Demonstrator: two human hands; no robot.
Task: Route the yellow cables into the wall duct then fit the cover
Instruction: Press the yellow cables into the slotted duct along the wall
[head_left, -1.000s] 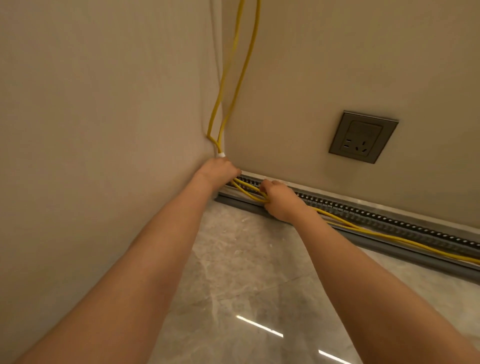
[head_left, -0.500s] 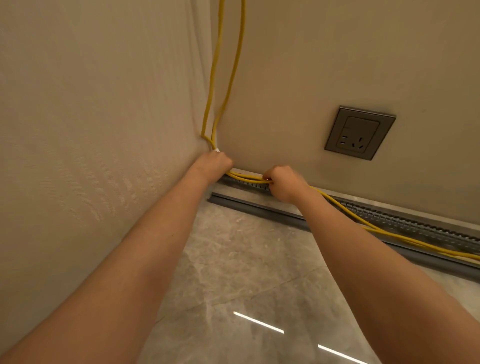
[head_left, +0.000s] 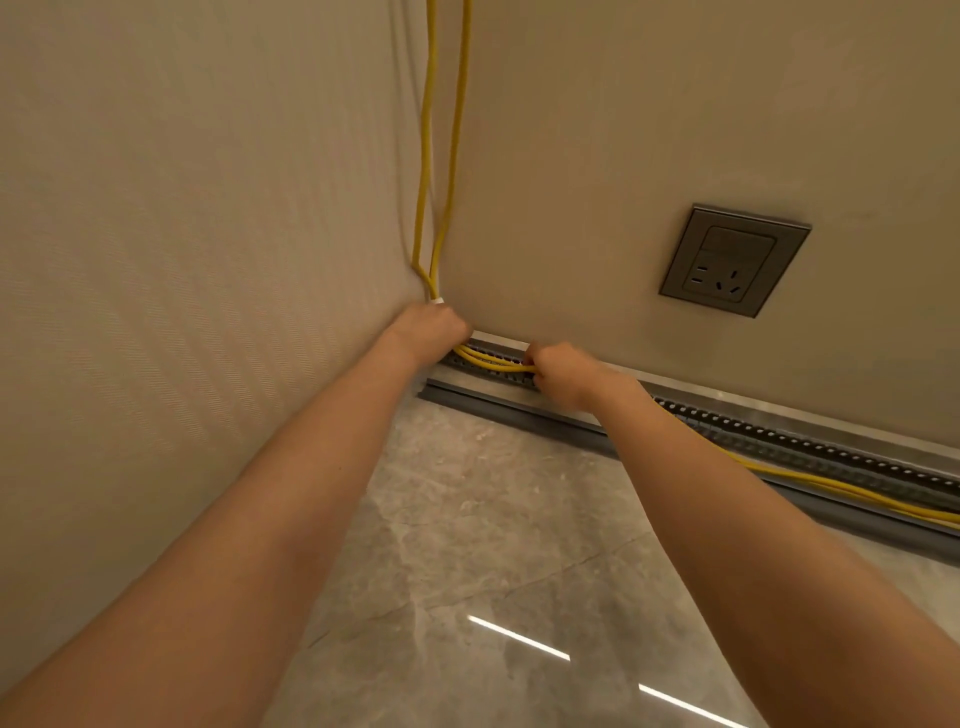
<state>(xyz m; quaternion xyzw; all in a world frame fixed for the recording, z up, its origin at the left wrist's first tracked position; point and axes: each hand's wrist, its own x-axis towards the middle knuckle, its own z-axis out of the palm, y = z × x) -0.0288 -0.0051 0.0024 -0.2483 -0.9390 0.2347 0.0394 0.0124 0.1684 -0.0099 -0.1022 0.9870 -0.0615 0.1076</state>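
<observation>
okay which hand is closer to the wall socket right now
Right. The right hand grips the yellow cables at the duct, below and left of the wall socket. The left hand sits farther left, in the corner.

A grey wall socket (head_left: 734, 260) sits above a glossy marble floor (head_left: 493, 545)
</observation>
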